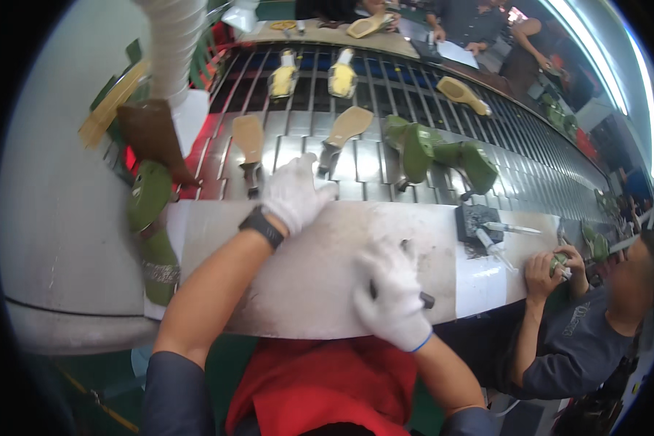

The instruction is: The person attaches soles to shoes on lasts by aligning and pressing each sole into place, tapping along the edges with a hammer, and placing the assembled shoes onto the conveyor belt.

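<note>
Tan-soled heeled shoe (350, 126), upper centre, slants up-right from the nearer left hand (298, 190), heel closest; left loosely open, looks empty, right hand (391, 292) clenched round black-handled tool (427, 299).

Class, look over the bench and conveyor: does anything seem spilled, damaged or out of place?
The pale worktop looks darkly smudged near the right hand, which stands out beside the cleaner white sheet; nothing is plainly broken.

We see a shoe workshop: a slatted conveyor (292, 138) bearing tan-soled shoes (350, 125) at upper centre, a ribbed duct (171, 54) upper left, a co-worker (578, 345) at lower right.
</note>
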`<action>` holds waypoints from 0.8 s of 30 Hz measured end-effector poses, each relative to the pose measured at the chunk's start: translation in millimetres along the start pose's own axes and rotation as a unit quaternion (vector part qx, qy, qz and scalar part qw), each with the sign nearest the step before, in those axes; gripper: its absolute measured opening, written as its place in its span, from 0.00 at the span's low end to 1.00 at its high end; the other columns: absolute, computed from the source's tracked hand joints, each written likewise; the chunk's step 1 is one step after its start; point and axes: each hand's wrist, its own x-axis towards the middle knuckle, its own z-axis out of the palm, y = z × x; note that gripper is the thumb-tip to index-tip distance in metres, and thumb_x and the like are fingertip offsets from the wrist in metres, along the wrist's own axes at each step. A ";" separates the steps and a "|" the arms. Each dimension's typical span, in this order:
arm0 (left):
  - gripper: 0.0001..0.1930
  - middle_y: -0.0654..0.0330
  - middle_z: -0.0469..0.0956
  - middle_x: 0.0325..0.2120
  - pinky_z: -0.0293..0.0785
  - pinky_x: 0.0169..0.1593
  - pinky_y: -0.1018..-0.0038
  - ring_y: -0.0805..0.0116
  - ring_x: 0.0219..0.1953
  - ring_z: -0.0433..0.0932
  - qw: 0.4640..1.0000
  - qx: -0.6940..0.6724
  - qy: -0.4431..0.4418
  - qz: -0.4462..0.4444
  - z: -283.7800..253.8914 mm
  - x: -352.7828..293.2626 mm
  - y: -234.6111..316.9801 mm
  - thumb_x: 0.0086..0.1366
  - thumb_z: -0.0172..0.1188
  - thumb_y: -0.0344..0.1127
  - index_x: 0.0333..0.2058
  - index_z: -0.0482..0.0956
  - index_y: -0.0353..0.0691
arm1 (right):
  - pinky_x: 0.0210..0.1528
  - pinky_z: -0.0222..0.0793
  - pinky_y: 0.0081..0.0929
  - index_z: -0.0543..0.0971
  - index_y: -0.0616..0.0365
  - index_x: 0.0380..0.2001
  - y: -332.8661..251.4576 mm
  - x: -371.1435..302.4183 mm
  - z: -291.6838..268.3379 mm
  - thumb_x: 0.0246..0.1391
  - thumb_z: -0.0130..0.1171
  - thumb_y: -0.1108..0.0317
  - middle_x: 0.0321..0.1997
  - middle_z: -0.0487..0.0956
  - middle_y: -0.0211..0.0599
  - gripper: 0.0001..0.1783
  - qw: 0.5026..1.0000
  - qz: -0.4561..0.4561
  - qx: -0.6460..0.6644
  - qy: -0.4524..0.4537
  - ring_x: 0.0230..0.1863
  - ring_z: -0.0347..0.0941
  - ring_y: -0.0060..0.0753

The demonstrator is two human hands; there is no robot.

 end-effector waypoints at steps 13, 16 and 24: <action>0.18 0.54 0.85 0.43 0.83 0.42 0.60 0.50 0.41 0.86 0.878 0.020 0.104 0.467 -14.2 1.9 54.7 0.52 0.68 0.24 0.44 0.83 0.39 | 0.68 0.77 0.48 0.80 0.59 0.62 40.7 82.2 3.5 0.53 0.75 0.64 0.72 0.76 0.60 0.32 0.979 0.098 0.169 0.054 0.67 0.78 0.65; 0.22 0.51 0.86 0.43 0.83 0.44 0.58 0.49 0.41 0.86 0.888 0.012 0.100 0.448 -14.7 9.2 51.6 0.56 0.70 0.26 0.51 0.82 0.38 | 0.63 0.81 0.44 0.83 0.62 0.54 52.6 80.8 14.4 0.55 0.74 0.64 0.70 0.79 0.57 0.24 0.978 0.107 0.179 -0.002 0.65 0.80 0.60; 0.59 0.34 0.71 0.67 0.75 0.70 0.51 0.36 0.67 0.76 0.995 0.087 0.036 -0.035 65.2 221.0 -3.4 0.59 0.76 0.58 0.78 0.54 0.32 | 0.59 0.83 0.42 0.86 0.61 0.49 54.0 78.8 9.5 0.59 0.73 0.65 0.61 0.85 0.54 0.18 0.961 0.084 0.262 0.003 0.57 0.85 0.56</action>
